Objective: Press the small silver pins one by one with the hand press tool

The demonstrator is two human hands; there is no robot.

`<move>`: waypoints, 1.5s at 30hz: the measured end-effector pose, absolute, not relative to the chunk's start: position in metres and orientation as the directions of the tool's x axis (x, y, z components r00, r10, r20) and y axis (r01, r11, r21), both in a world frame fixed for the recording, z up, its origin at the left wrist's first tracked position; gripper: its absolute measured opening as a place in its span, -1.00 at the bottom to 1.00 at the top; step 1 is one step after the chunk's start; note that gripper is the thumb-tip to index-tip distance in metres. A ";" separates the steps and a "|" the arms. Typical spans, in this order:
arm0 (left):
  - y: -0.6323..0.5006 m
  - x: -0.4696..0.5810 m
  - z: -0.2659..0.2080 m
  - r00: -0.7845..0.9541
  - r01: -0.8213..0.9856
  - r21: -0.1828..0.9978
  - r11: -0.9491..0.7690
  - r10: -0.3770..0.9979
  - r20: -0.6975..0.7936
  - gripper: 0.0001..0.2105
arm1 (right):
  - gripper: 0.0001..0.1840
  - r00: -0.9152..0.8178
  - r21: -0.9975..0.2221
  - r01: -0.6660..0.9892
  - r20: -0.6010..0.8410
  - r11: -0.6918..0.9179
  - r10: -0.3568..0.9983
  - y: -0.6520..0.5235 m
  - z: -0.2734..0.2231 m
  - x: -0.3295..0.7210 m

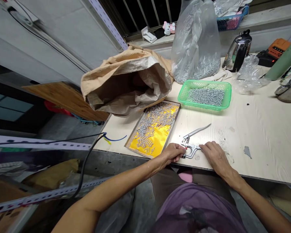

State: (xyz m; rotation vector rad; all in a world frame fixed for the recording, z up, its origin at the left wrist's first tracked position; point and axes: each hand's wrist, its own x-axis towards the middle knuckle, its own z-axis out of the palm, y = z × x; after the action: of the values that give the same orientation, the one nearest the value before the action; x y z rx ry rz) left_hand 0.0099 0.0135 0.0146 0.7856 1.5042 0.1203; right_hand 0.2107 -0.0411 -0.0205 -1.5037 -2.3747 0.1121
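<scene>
Near the table's front edge lies a pair of silver hand-press pliers (191,150), its upper handle raised and a spring between the handles. My left hand (174,153) is closed in a pinch at the jaw, beside a small red part; what the fingertips hold is too small to make out. My right hand (215,158) has its fingers curled on the end of the lower handle. Left of the pliers, a shallow tray (163,127) with a yellow bottom holds many small metal pins (157,115), heaped at its far end and sparser nearer me.
A green basket (205,108) of similar metal pieces stands beyond the pliers. A large open paper sack (128,85) leans over the tray's far end. Behind are a clear plastic bag (196,42) of metal pieces, a steel kettle (239,50) and an orange-and-black battery charger (274,53).
</scene>
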 end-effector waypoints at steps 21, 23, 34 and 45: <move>0.012 0.004 0.012 0.154 0.445 0.442 0.779 0.420 -0.895 -0.84 | -0.41 -0.430 -0.265 0.848 0.162 0.459 0.888 -0.021 -0.017 0.225; 0.011 0.003 0.011 0.148 0.449 0.440 0.778 0.421 -0.895 -0.85 | -0.18 -0.472 -0.226 0.846 0.109 0.484 0.875 -0.007 -0.013 0.232; 0.009 0.002 0.010 0.150 0.434 0.446 0.783 0.425 -0.893 -0.87 | 0.08 -0.559 -0.157 0.826 -0.106 0.542 0.822 0.024 -0.008 0.240; 0.006 0.001 0.007 0.145 0.427 0.461 0.778 0.444 -0.884 -0.78 | -0.11 -0.548 -0.149 0.831 -0.052 0.536 0.835 0.019 -0.003 0.237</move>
State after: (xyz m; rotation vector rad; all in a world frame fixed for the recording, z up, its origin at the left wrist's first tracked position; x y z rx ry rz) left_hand 0.0012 0.0065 0.0065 0.7476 1.4683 0.0140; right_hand 0.2368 0.0185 -0.0033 -1.4805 -2.7308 0.2435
